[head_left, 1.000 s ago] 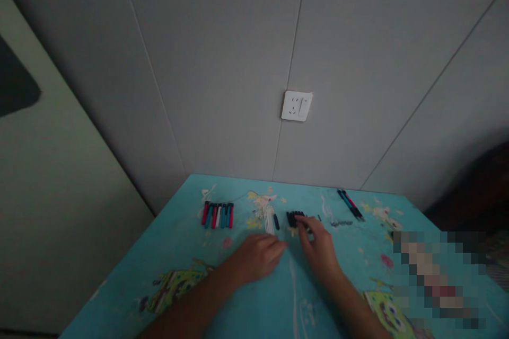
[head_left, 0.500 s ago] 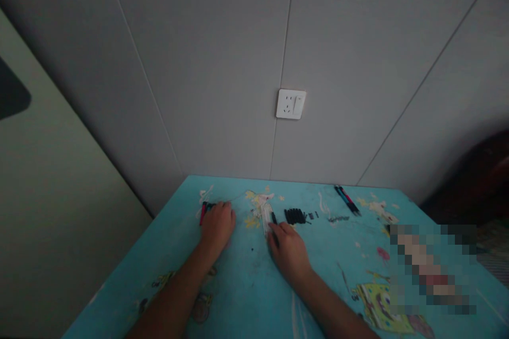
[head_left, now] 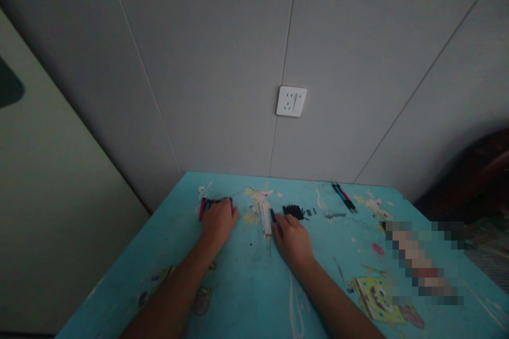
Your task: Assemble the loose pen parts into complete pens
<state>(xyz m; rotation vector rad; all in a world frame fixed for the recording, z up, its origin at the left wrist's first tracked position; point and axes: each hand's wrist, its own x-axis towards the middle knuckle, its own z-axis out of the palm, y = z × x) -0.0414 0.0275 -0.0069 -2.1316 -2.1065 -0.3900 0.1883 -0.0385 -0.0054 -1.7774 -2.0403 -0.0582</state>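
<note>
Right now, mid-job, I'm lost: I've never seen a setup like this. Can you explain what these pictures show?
There is no machine here: you see a person's two bare hands. One head-worn camera takes every picture, looking forward and down.

The left hand covers part of a row of coloured tubes; whether it grips any is hidden. The right hand is at a dark stick; I can't tell whether it is held.

Beside that stick lie thin white sticks. Just beyond the right hand is a row of black pieces, and farther right lie two pens. All rest on a blue patterned table surface, before a grey wall with a white socket.
</note>
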